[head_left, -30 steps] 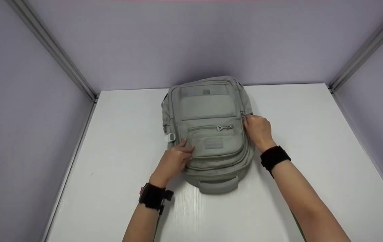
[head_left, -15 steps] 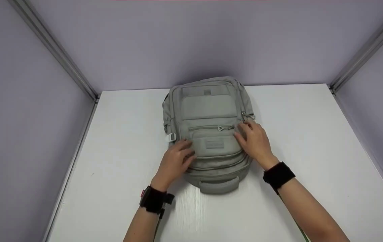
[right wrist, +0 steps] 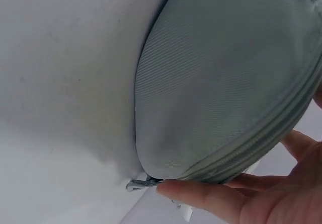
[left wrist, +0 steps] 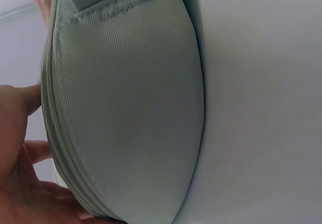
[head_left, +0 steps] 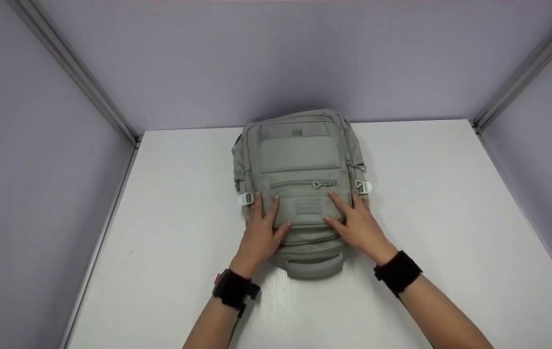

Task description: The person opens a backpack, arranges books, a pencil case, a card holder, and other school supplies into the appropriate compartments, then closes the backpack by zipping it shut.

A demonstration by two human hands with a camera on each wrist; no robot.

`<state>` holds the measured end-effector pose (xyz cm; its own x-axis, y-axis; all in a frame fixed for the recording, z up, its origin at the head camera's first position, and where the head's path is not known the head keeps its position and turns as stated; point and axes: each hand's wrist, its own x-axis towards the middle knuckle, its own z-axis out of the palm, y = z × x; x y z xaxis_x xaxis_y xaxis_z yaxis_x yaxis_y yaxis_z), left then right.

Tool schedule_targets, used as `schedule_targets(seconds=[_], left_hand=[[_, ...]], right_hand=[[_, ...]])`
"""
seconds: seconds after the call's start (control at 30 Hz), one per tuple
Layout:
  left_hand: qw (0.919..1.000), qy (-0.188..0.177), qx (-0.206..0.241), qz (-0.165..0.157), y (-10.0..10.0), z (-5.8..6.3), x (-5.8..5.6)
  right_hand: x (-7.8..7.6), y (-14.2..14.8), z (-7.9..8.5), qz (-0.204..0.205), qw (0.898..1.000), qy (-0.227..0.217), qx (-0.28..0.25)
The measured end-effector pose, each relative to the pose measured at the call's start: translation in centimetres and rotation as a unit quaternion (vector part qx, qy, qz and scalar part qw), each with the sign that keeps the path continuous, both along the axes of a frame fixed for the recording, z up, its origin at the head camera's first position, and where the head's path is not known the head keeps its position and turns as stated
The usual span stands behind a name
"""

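Note:
A grey-green backpack (head_left: 300,155) lies front side up on the white table, its top handle (head_left: 315,268) toward me. My left hand (head_left: 260,237) rests on its lower left part with fingers spread. On the lower right, my right hand (head_left: 360,225) touches the front and side, fingers also apart. A small zipper pull (head_left: 323,184) sits on the front pocket between and above the hands. In the left wrist view, the fingers (left wrist: 37,151) lie along the zipped edge. The right wrist view has a finger (right wrist: 201,194) against the bag's side near a thin cord loop (right wrist: 143,184).
White buckles stick out at the bag's left (head_left: 245,198) and right (head_left: 365,187) sides. The white table (head_left: 169,232) meets a pale back wall (head_left: 198,63) just behind the bag. Side walls with metal corner posts stand left and right.
My right hand has let go of the bag's right side and come nearer to me, onto the front. The left hand's fingers have spread. The right buckle and zipper pulls now show.

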<state>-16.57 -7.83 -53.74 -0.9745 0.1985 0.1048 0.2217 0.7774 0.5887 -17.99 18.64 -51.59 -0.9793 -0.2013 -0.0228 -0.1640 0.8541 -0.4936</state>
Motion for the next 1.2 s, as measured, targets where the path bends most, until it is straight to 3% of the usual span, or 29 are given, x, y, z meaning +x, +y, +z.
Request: schedule_targets(seconds=[0.37, 0.9, 1.2], left_hand=[[0.9971, -0.047, 0.040, -0.046, -0.7, 0.3, -2.0], [0.9953, -0.059, 0.041, -0.065, 0.0, 0.0, -4.7], [0.9948, -0.063, 0.040, -0.070, -0.3, 0.1, -5.4]], right_hand=[[-0.7, 0.2, -0.3, -0.018, 0.999, -0.016, 0.027], [-3.3, 1.3, -0.5, -0.016, 0.998, -0.043, 0.047], [-4.0, 1.2, -0.4, -0.008, 0.997, -0.058, 0.051]])
